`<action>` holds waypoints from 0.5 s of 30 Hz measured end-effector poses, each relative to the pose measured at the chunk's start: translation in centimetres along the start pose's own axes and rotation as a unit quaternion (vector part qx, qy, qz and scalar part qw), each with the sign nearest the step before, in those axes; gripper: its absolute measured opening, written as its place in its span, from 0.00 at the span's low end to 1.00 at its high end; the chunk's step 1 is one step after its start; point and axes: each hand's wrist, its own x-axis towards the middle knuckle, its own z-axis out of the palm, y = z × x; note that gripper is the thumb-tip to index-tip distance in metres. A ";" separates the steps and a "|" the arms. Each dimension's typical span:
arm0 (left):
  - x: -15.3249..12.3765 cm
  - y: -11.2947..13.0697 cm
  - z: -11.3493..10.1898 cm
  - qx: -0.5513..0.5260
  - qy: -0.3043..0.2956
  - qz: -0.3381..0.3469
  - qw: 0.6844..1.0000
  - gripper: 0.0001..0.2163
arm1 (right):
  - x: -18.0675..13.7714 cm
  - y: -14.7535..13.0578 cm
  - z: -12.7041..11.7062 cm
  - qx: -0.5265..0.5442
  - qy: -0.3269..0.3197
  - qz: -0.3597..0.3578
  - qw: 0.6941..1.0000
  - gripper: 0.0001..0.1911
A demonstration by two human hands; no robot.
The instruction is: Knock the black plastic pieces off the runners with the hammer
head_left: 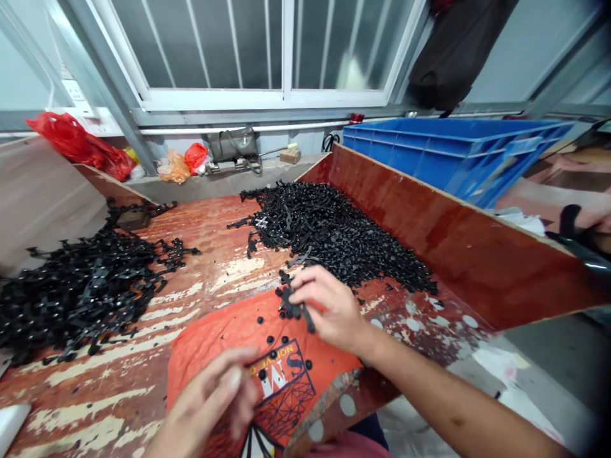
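My right hand point(331, 308) is closed around a small bunch of branched black plastic pieces point(290, 304), pinched between thumb and fingers above an orange cloth point(210, 337). Lower down, my left hand point(214, 397) hovers over the cloth's left part, slightly blurred, its fingers apart and nothing visible in them. Several small round black caps point(270, 340) lie scattered on the cloth between the two hands. Just beyond my right hand spreads a large heap of small black parts point(324, 229). Another heap of long black jointed pieces point(90, 280) lies at the left.
The worn red-brown tabletop point(205, 229) has a raised wooden board point(429, 222) on its right and a pale board point(42, 197) on its left. A blue crate point(429, 152) stands past the right board. Plastic bags point(95, 149) lie at the back left.
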 end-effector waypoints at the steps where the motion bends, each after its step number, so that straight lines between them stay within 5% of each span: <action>1: 1.3 0.8 1.5 -0.061 -0.034 0.016 0.997 0.21 | -0.8 -1.0 0.6 0.015 0.005 -0.025 1.000 0.16; 3: 3.2 2.1 3.9 -0.172 -0.091 0.028 0.980 0.19 | -2.3 -2.1 1.7 0.029 -0.006 -0.063 0.998 0.18; 6: 4.4 2.8 5.3 -0.226 -0.079 0.051 0.970 0.16 | -3.6 -2.5 2.3 0.029 -0.028 -0.064 0.997 0.20; 10: 4.6 2.2 4.3 -0.234 -0.003 0.069 0.970 0.17 | -4.0 -3.6 2.2 0.053 -0.022 0.104 0.993 0.20; 15: 4.8 1.5 3.6 -0.219 0.024 0.084 0.972 0.17 | -4.0 -5.5 3.3 0.151 -0.130 0.282 0.939 0.11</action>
